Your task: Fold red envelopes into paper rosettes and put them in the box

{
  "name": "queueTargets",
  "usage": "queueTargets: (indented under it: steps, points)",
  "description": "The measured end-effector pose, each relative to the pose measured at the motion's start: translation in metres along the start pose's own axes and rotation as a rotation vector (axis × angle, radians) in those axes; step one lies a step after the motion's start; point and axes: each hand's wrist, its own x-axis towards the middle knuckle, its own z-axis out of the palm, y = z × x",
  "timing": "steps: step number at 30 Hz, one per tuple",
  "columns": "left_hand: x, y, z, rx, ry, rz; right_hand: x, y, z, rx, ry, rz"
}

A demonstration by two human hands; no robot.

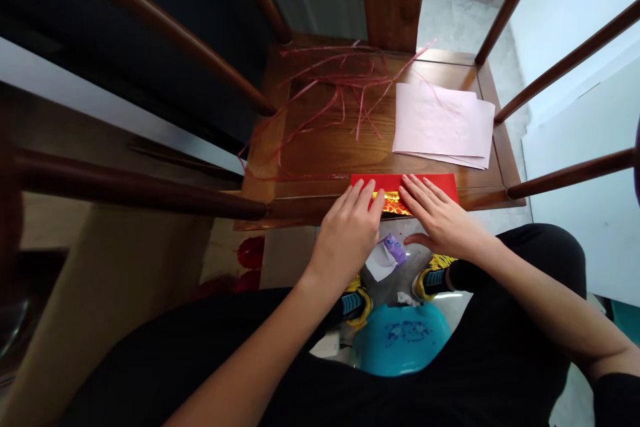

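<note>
A folded red paper [430,181] with a shiny gold-patterned part [397,205] lies along the near edge of the wooden board [320,157]. On its left part rests my left hand [350,227], fingers stretched forward and close together over the paper. My right hand [443,220] presses flat on the right part, its fingers extended and the thumb spread below the edge. Between the two hands the gold pattern shows. Beyond them, pink-white paper sheets [443,123] are stacked on the right. Thin pink strings [337,90] lie loosely across the board's far left.
Dark wooden rods [570,70] rise on both sides of the board. Under its near edge are a purple and white packet [395,250], yellow shoes [361,310] and a turquoise plastic stool [405,343] between my legs. A white panel [590,180] stands at the right.
</note>
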Motion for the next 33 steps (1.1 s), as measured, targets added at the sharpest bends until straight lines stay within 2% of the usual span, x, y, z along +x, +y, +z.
queueTargets:
  steps: [3,5,8,11,13,15,17,20,22,25,29,31,33]
  points:
    - [-0.002,0.007,0.008,0.089,0.026,0.110,0.000,-0.007,0.024,-0.144,0.036,0.014]
    - [0.001,0.013,0.010,0.113,0.040,0.197,0.002,-0.004,0.024,-0.203,0.068,-0.007]
    - [0.007,0.014,-0.001,0.090,0.060,0.235,-0.001,0.004,-0.003,-0.267,0.105,-0.032]
    - [0.012,0.005,-0.026,0.110,0.109,0.220,-0.010,0.009,-0.045,-0.314,0.154,0.034]
    - [0.015,-0.003,-0.043,0.113,0.134,0.257,-0.015,0.012,-0.069,-0.220,0.148,0.028]
    - [0.018,-0.010,-0.055,0.083,0.091,0.253,-0.015,0.015,-0.082,-0.053,0.084,0.033]
    - [0.022,-0.011,-0.058,0.047,-0.026,0.207,-0.010,0.016,-0.086,0.088,-0.014,0.063]
    - [0.032,-0.002,-0.050,-0.054,-0.195,0.167,0.000,0.021,-0.082,0.202,-0.125,0.137]
    - [0.039,0.007,-0.041,-0.156,-0.220,0.151,0.005,0.027,-0.079,0.290,-0.137,0.169]
    - [0.050,0.008,-0.029,-0.282,-0.165,0.058,0.008,0.042,-0.081,0.485,-0.069,0.189]
    - [0.060,-0.013,-0.027,-0.543,-0.084,-0.126,0.015,0.060,-0.082,0.688,0.097,0.327]
    - [0.064,-0.022,-0.026,-0.688,-0.039,-0.209,0.023,0.061,-0.076,0.834,0.263,0.444]
    - [0.067,-0.026,-0.023,-0.769,0.056,-0.326,0.036,0.055,-0.065,1.043,0.464,0.556]
